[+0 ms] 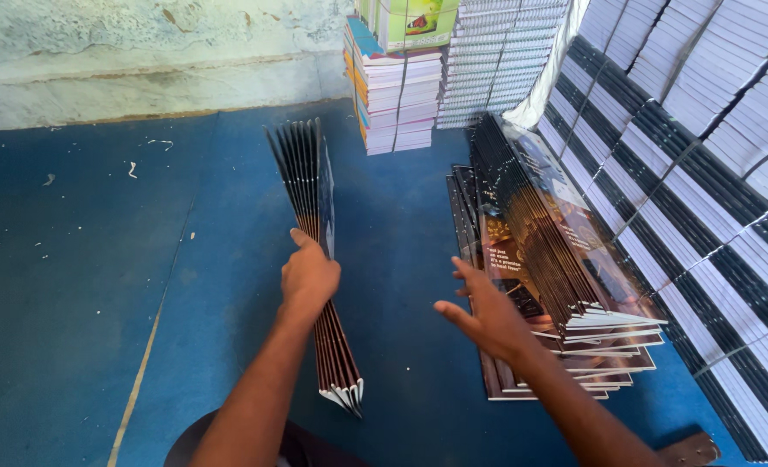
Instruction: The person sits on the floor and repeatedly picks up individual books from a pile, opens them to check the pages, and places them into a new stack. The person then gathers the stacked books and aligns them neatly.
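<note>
**Two hands among stacks of booklets on a blue floor**

At the bottom of the frame, two bare forearms reach up from the lower edge. The left hand [308, 275], just left of centre, is closed around a fanned bundle of thin dark booklets [314, 233] standing on edge, its fingers wrapped over the top edges. The bundle runs from the lower centre, where the white spines splay out, up toward the upper middle of the frame.

The right hand [486, 313], right of centre, is open with fingers spread. It holds nothing and rests against the near side of a leaning pile of glossy dark-covered booklets [565, 259], which slopes from the lower right up toward the centre.

Both lie on a blue floor [81, 285] that fills the left half of the frame, scattered with small white scraps.

Along the right edge, tall bundled stacks of white-edged books [704, 164] rise diagonally. At the top centre stand further stacks with coloured spines [397, 95], against a pale, worn wall [141, 52] in the upper left.
</note>
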